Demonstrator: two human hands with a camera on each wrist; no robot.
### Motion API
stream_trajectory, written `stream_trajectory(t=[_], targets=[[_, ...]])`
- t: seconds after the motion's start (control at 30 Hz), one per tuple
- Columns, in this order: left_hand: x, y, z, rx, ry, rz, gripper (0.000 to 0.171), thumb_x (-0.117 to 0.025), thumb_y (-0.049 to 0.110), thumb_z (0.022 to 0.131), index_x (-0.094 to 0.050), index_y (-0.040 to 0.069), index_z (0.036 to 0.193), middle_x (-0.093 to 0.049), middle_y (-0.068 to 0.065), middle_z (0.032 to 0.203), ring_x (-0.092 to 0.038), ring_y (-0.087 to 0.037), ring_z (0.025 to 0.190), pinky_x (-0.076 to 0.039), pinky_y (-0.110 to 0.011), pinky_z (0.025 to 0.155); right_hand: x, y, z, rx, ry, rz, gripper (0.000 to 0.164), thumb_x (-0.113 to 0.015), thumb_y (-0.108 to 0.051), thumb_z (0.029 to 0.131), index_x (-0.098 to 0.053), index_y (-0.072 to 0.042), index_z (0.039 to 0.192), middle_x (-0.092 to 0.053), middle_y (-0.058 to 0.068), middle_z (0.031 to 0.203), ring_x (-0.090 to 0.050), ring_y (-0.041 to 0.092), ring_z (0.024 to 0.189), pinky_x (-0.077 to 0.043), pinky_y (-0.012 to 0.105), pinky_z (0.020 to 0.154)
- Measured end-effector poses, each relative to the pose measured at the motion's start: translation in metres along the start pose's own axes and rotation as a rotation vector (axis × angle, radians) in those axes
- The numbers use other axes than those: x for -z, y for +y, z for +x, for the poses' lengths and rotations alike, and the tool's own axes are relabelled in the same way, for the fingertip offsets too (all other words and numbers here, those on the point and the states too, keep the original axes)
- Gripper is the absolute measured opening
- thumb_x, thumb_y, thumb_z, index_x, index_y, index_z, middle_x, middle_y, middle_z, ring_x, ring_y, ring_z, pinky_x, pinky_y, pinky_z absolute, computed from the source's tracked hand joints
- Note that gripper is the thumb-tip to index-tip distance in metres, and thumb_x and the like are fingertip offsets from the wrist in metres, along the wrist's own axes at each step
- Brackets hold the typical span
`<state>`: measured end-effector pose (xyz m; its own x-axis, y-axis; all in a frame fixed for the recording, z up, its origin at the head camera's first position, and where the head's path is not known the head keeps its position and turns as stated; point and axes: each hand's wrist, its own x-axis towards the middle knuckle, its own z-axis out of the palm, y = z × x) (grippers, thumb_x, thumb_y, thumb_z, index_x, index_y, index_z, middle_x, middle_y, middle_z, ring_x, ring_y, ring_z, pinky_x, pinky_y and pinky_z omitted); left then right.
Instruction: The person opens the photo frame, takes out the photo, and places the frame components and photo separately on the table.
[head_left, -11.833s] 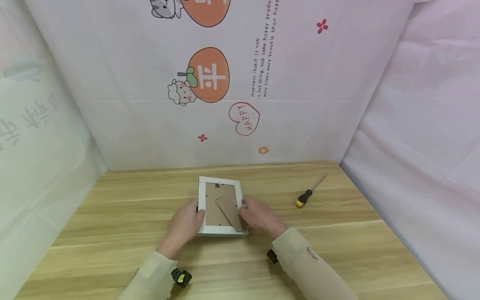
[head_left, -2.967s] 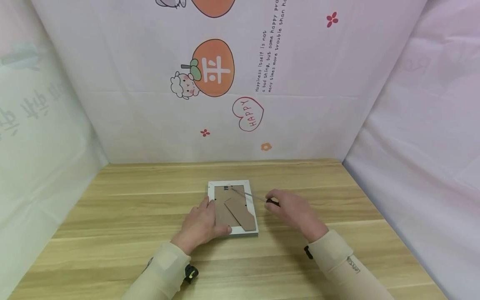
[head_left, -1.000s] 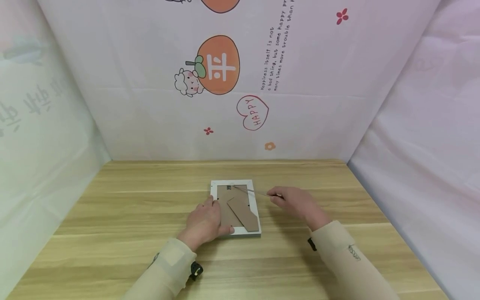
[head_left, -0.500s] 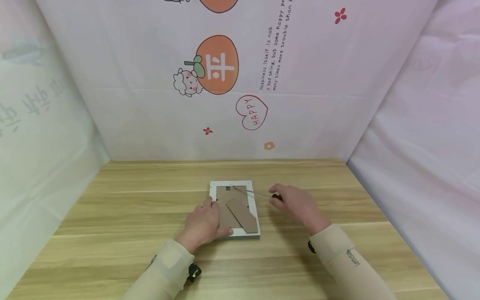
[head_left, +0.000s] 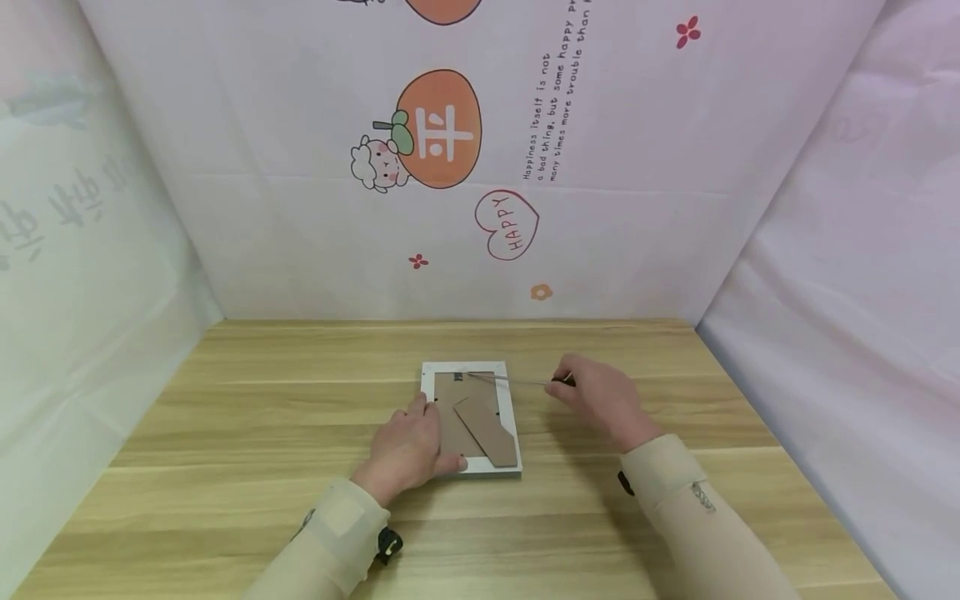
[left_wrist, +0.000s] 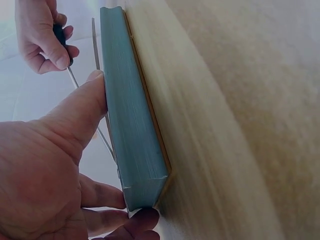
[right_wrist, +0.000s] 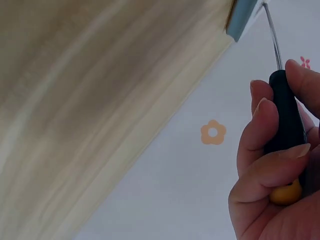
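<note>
A picture frame (head_left: pixel 513 425) lies back side up on the table, its brown backboard (head_left: pixel 450 429) and slanted stand leg (head_left: pixel 486 429) showing. My left hand (head_left: pixel 405 446) holds it at the near left corner, thumb on the near edge and fingers along the left side. In the left wrist view, the frame's blue-grey side (left_wrist: pixel 132 110) shows beside the thumb. My right hand (head_left: pixel 600 400) grips a screwdriver by its dark, yellow-ended handle (right_wrist: pixel 286 112). The thin shaft (head_left: pixel 517 381) reaches leftward over the frame, its tip at the backboard's far edge, near a small black hanger (head_left: pixel 458 377).
The wood-grain table (head_left: pixel 262 483) stretches out around the frame. White printed cloth (head_left: pixel 315 250) stands behind the table, with more cloth walls to the left and right (head_left: pixel 847 317).
Earlier both hands held the frame while the screwdriver lay at the right; now the right hand has it. Lately that hand shifted slightly right and away, levelling the shaft; the left hand stays put.
</note>
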<state>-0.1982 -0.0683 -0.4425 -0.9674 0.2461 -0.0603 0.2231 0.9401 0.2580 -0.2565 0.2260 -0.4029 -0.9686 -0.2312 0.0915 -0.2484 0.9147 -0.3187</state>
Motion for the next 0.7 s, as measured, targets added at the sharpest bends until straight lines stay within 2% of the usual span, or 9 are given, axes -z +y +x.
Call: stream_trajectory(t=[0.17,0.3,0.53,0.7], targets=[[0.0,-0.001,0.0,-0.008,0.007,-0.002,0.099,-0.072,0.066,0.073,-0.048,-0.007,0.136,-0.035,-0.027,0.151,-0.052,-0.045,0.117,-0.052,-0.054,0.085,0.009,0.004,0.012,0.008,-0.053,0.007,0.021,-0.063,-0.047,0.09,-0.065,-0.027,0.094,-0.068,-0.011,0.093,-0.058,0.009,0.078,-0.049,0.035,0.068],[0.001,-0.001,0.0,-0.018,0.009,0.009,0.099,-0.071,0.066,0.073,-0.048,-0.007,0.136,-0.036,-0.027,0.151,-0.053,-0.044,0.115,-0.052,-0.053,0.085,0.016,0.009,0.02,0.033,-0.089,0.023,0.024,-0.063,-0.048,0.089,-0.067,-0.025,0.095,-0.068,-0.008,0.096,-0.059,0.012,0.081,-0.05,0.038,0.07],[0.003,0.0,0.0,-0.019,0.009,0.011,0.099,-0.07,0.066,0.074,-0.048,-0.007,0.136,-0.036,-0.027,0.151,-0.052,-0.044,0.116,-0.052,-0.053,0.083,0.023,0.018,0.032,-0.006,-0.198,0.14,0.029,-0.064,-0.048,0.089,-0.067,-0.02,0.097,-0.067,-0.002,0.093,-0.06,0.019,0.072,-0.051,0.037,0.066],[0.001,-0.001,0.0,-0.007,0.0,0.013,0.099,-0.07,0.067,0.074,-0.048,-0.006,0.137,-0.035,-0.027,0.152,-0.052,-0.043,0.117,-0.052,-0.053,0.083,0.02,0.019,0.029,-0.001,-0.19,0.149,0.029,-0.065,-0.048,0.089,-0.067,-0.02,0.097,-0.067,-0.003,0.095,-0.06,0.018,0.076,-0.051,0.038,0.069]])
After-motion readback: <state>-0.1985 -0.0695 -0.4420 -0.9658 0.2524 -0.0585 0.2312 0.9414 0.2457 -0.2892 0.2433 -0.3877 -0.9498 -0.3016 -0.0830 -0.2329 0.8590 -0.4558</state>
